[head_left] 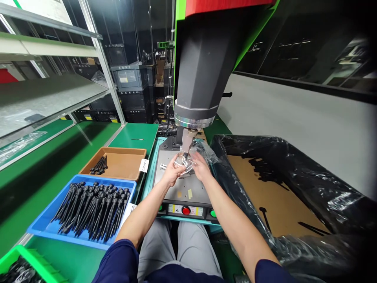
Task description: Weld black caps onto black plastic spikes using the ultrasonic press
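At the machine, my left hand [173, 171] has its thumb and fingers closed on the near left edge of a clear, shiny plastic piece [186, 168]. A small black part [185, 155] shows at that piece, directly under the pale metal tip [187, 140] of the machine head. Close by on the right is my right hand [201, 166], slightly blurred; its fingertips are partly hidden, and whether they grip anything cannot be made out. Both hands are above the grey metal base plate [171, 188].
The dark machine head [200, 70] hangs overhead. A red button [185, 210] sits on the front panel. To the left are a brown tray [123, 163] and a blue tray [38, 226] with many black stems. A box lined with black plastic [244, 192] stands right, holding several black pieces.
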Motion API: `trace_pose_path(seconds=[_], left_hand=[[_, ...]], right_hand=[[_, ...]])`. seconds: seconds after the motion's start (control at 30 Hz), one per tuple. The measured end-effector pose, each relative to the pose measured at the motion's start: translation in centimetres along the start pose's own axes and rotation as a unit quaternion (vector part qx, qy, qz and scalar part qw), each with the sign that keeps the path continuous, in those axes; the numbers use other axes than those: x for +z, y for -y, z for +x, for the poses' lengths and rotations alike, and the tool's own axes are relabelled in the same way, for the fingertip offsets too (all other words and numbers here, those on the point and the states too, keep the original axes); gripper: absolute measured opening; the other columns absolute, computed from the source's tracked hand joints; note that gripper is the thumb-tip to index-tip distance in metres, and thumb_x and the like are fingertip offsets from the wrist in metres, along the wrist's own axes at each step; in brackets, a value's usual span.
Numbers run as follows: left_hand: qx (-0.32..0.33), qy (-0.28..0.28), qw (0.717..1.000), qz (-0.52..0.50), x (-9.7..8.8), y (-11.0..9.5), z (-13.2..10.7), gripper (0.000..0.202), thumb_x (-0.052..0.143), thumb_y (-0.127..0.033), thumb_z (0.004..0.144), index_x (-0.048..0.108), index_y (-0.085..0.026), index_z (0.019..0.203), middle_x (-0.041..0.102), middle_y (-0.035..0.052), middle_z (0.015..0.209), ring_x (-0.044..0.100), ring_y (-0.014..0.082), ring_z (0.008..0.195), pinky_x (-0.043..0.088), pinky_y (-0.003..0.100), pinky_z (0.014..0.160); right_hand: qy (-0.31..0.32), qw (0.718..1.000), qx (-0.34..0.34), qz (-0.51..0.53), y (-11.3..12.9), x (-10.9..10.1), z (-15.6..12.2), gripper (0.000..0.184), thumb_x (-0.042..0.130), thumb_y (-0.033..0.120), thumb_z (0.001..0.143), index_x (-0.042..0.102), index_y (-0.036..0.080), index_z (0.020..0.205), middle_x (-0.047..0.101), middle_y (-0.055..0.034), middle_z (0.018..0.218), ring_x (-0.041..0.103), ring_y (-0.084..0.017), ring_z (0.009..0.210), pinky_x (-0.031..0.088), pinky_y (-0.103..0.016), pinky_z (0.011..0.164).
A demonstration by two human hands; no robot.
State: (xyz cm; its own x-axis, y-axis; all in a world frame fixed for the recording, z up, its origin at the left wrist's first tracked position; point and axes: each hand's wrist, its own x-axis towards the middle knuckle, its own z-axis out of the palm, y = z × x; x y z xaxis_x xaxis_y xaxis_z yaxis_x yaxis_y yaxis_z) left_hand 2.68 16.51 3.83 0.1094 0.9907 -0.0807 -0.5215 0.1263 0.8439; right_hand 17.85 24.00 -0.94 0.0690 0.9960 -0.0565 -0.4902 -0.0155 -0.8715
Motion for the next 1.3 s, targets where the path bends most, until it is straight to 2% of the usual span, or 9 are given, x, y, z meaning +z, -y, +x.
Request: trace_pose_path(seconds=[0.13, 0.37, 0.43, 0.5, 0.67, 0.73, 0.83, 1.13, 1.3], left_hand=[[0.000, -0.001, 1.000, 0.016, -0.2, 0.3, 0.5, 0.107, 0.082, -0.016, 0.060, 0.024, -0.020, 0.150, 0.059, -0.0038, 0.065, 0.053, 0.0086, 0.051, 0.036, 0.018, 0.047], [0.007, -0.007, 1.000, 0.029, -0.1, 0.3, 1.3, 0.114, 0.083, -0.015, 0.059, 0.017, -0.022, 0.152, 0.060, -0.0040, 0.065, 0.054, 0.0083, 0.050, 0.037, 0.018, 0.048], [0.002, -0.016, 0.999, 0.034, 0.1, 0.3, 1.4, 0.113, 0.081, -0.013, 0.061, 0.016, -0.023, 0.153, 0.060, -0.0038, 0.066, 0.053, 0.0080, 0.050, 0.037, 0.018, 0.048], [-0.004, -0.024, 0.999, 0.036, 0.0, 0.3, 1.6, 0.110, 0.079, -0.011, 0.063, 0.016, -0.023, 0.153, 0.060, -0.0034, 0.067, 0.054, 0.0079, 0.051, 0.038, 0.018, 0.049], [-0.003, -0.029, 0.999, 0.040, -0.3, 0.9, 2.0, 0.109, 0.078, -0.009, 0.063, 0.018, -0.023, 0.153, 0.059, -0.0035, 0.066, 0.058, 0.0098, 0.053, 0.040, 0.019, 0.048], [-0.002, -0.027, 0.999, 0.040, -0.4, 1.0, 2.1, 0.111, 0.079, -0.009, 0.062, 0.016, -0.021, 0.153, 0.060, -0.0035, 0.066, 0.058, 0.0100, 0.053, 0.040, 0.019, 0.048], [0.000, -0.025, 0.999, 0.041, -0.5, 1.1, 2.0, 0.113, 0.081, -0.012, 0.061, 0.015, -0.020, 0.153, 0.061, -0.0029, 0.067, 0.059, 0.0102, 0.054, 0.040, 0.019, 0.049], [0.001, -0.033, 0.998, 0.046, -0.5, 1.0, 1.6, 0.118, 0.085, -0.016, 0.056, 0.017, -0.017, 0.152, 0.060, -0.0042, 0.066, 0.058, 0.0099, 0.053, 0.038, 0.019, 0.049], [-0.002, -0.035, 0.997, 0.063, -0.7, 0.7, 1.0, 0.116, 0.084, -0.019, 0.059, 0.015, -0.017, 0.152, 0.063, -0.0022, 0.070, 0.057, 0.0096, 0.054, 0.037, 0.019, 0.050]], right_hand=[[-0.043, 0.998, 0.003, 0.037, 1.2, -1.4, 1.6, 0.064, 0.068, 0.020, 0.060, 0.055, 0.031, 0.121, 0.051, -0.0047, 0.139, 0.055, -0.022, 0.117, 0.051, -0.039, 0.088], [-0.011, 0.998, -0.051, 0.041, 5.0, -1.7, 5.4, 0.069, 0.061, 0.014, 0.070, 0.044, 0.031, 0.134, 0.035, -0.0057, 0.151, 0.055, -0.019, 0.115, 0.051, -0.041, 0.090], [-0.011, 0.998, -0.056, 0.039, 5.3, -1.9, 5.8, 0.068, 0.060, 0.012, 0.072, 0.042, 0.031, 0.136, 0.034, -0.0054, 0.152, 0.052, -0.019, 0.118, 0.050, -0.040, 0.092], [-0.028, 0.998, -0.040, 0.036, 4.7, -2.4, 5.8, 0.064, 0.060, 0.011, 0.072, 0.045, 0.031, 0.132, 0.038, -0.0054, 0.149, 0.052, -0.019, 0.120, 0.050, -0.040, 0.092], [-0.086, 0.996, 0.030, 0.026, 1.5, -4.2, 4.2, 0.042, 0.062, 0.008, 0.066, 0.057, 0.026, 0.103, 0.061, -0.0065, 0.119, 0.062, -0.019, 0.105, 0.053, -0.044, 0.092], [-0.086, 0.995, 0.044, 0.025, 0.3, -4.9, 3.1, 0.033, 0.063, 0.007, 0.066, 0.058, 0.024, 0.094, 0.065, -0.0070, 0.106, 0.065, -0.020, 0.097, 0.054, -0.046, 0.091], [-0.086, 0.994, 0.055, 0.028, -0.7, -5.7, 1.6, 0.027, 0.064, 0.008, 0.067, 0.058, 0.022, 0.089, 0.067, -0.0081, 0.095, 0.068, -0.022, 0.091, 0.056, -0.048, 0.089], [-0.091, 0.994, 0.056, 0.024, -0.5, -6.5, -1.1, 0.027, 0.071, 0.011, 0.068, 0.060, 0.020, 0.091, 0.069, -0.0108, 0.090, 0.070, -0.023, 0.085, 0.059, -0.045, 0.084], [-0.104, 0.993, 0.050, 0.018, 0.2, -6.5, -2.3, 0.030, 0.070, 0.011, 0.064, 0.060, 0.020, 0.091, 0.070, -0.0082, 0.084, 0.070, -0.021, 0.078, 0.060, -0.039, 0.075]])
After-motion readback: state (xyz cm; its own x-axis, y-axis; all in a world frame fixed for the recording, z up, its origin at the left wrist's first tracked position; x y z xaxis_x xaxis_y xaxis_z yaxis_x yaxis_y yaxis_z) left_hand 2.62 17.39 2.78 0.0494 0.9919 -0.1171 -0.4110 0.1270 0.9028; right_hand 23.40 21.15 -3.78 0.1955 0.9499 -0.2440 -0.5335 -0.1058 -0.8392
